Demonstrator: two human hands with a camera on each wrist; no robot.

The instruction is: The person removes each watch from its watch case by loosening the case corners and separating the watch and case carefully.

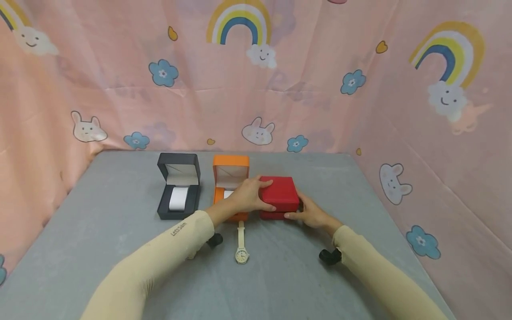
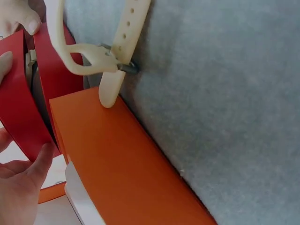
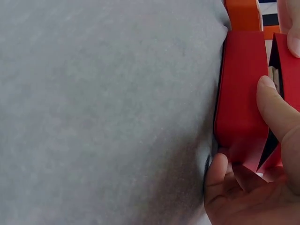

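A red watch box (image 1: 279, 195) stands on the table with its lid slightly raised over the base. My left hand (image 1: 250, 194) grips the lid's left side, thumb at the front and fingers over the top. On the right side, my right hand (image 1: 314, 213) holds the base (image 3: 241, 93), its thumb lying along the front wall. Through the gap, a small beige piece (image 2: 31, 58) shows inside; most of the interior is hidden. A cream watch (image 1: 242, 255) lies face up in front of an orange watch box (image 1: 231, 161), its strap reaching that box's front wall.
Left of the orange box, which has its lid up, a dark grey watch box (image 1: 178, 169) also stands with its lid up and a white cushion (image 1: 178, 198) inside. A grey cloth (image 1: 280, 284) covers the table. Pink printed curtains (image 1: 312, 89) enclose the back and sides.
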